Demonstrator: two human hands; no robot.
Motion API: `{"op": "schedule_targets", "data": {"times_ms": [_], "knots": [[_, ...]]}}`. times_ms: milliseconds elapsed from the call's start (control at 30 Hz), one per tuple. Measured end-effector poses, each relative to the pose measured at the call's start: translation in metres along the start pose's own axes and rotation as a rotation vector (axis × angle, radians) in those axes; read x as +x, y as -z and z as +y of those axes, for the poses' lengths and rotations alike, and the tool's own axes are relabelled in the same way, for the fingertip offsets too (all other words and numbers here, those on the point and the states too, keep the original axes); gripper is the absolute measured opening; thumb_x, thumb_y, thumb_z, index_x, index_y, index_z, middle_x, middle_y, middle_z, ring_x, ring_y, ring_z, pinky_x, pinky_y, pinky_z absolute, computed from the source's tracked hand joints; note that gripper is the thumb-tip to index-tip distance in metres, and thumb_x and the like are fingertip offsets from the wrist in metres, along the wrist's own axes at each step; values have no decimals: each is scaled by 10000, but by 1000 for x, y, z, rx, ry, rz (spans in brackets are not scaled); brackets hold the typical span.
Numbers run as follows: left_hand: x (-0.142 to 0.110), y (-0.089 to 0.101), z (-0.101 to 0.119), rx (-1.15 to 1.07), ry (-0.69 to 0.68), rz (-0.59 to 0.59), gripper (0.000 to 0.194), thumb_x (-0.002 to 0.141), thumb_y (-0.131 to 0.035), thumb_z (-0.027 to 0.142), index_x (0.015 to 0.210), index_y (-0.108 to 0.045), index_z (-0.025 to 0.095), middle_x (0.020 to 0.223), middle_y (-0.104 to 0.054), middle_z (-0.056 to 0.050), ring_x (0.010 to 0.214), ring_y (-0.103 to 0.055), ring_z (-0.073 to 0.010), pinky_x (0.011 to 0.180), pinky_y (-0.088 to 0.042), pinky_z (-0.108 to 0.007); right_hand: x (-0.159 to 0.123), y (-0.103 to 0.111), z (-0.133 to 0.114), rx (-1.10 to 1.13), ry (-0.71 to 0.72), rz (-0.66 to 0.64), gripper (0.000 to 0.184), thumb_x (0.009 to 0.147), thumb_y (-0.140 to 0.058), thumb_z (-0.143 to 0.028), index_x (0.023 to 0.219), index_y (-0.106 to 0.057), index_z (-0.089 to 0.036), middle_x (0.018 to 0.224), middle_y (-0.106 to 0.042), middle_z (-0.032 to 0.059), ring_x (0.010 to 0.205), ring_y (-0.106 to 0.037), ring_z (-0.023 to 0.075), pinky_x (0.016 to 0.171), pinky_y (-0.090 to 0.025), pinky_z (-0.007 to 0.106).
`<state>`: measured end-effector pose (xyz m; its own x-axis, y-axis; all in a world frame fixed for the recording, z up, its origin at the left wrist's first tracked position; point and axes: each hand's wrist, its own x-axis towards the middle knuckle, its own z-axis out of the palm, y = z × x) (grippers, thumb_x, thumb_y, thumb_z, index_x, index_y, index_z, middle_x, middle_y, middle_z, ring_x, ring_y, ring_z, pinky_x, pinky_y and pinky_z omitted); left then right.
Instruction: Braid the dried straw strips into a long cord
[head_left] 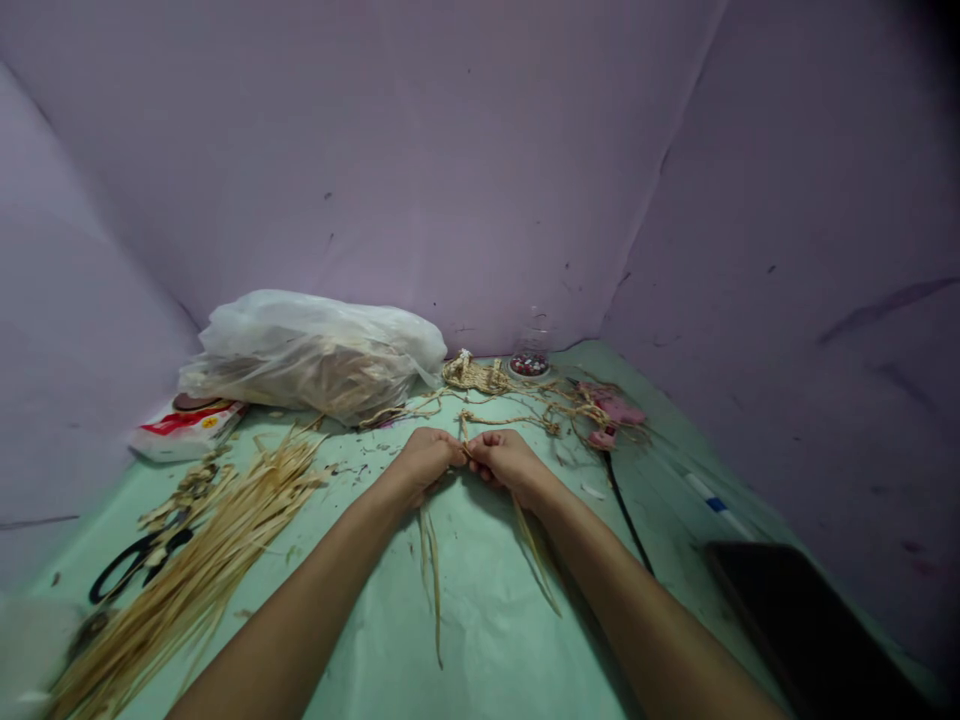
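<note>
My left hand [433,460] and my right hand [504,462] meet at the middle of the green table, fingertips close together. Both pinch the near end of a twisted straw cord [465,428], which runs away from me and bends to the right across the tabletop. Loose straw strands [433,575] hang below my left hand, and more strands [537,560] trail under my right wrist. The exact spot where the fingers press the fibres is partly hidden by the thumbs.
Dried straw strips [225,540] lie at left over black-handled scissors [124,570]. Behind stand a stuffed plastic bag [315,345], a woven straw piece [474,374] and a bead jar [529,364]. A pink tool [616,405] with a black cable and a dark phone-like slab [810,630] lie right.
</note>
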<state>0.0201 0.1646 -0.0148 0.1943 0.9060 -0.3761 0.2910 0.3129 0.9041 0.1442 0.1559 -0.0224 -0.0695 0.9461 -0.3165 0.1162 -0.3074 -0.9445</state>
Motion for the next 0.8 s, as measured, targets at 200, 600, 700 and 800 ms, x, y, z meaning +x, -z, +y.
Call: {"op": "schedule_targets", "data": {"times_ms": [200, 600, 700, 800], "knots": [[2, -2, -4, -99, 2, 108, 106, 524, -584, 192, 570, -502, 143, 349, -401, 59, 283, -247, -32, 307, -122, -178, 2, 0, 3, -37, 17, -4, 94, 634, -471, -132, 543, -481, -152, 389, -462, -56, 308, -339, 36, 308, -217, 156], [1, -9, -3, -67, 21, 120, 29, 513, -500, 152, 540, -504, 141, 355, -423, 43, 277, -234, -39, 314, -107, -189, 5, 4, 6, -102, 62, -81, 100, 661, -456, -148, 564, -483, -155, 485, -552, -9, 372, -444, 66, 400, -350, 179], [0, -11, -2, -50, 29, 140, 21, 510, -499, 139, 514, -481, 150, 331, -345, 64, 277, -216, -39, 323, -100, -190, 2, 9, 2, -433, 165, -2, 116, 663, -481, -188, 574, -544, -151, 497, -566, 14, 432, -473, 92, 428, -313, 195], [-1, -13, -1, -42, 46, 162, 68, 510, -497, 117, 482, -449, 157, 325, -273, 78, 282, -199, -33, 337, -88, -189, -4, 12, -6, -816, 274, 130, 128, 653, -517, -225, 627, -624, -160, 580, -618, 52, 543, -523, 136, 472, -289, 221]]}}
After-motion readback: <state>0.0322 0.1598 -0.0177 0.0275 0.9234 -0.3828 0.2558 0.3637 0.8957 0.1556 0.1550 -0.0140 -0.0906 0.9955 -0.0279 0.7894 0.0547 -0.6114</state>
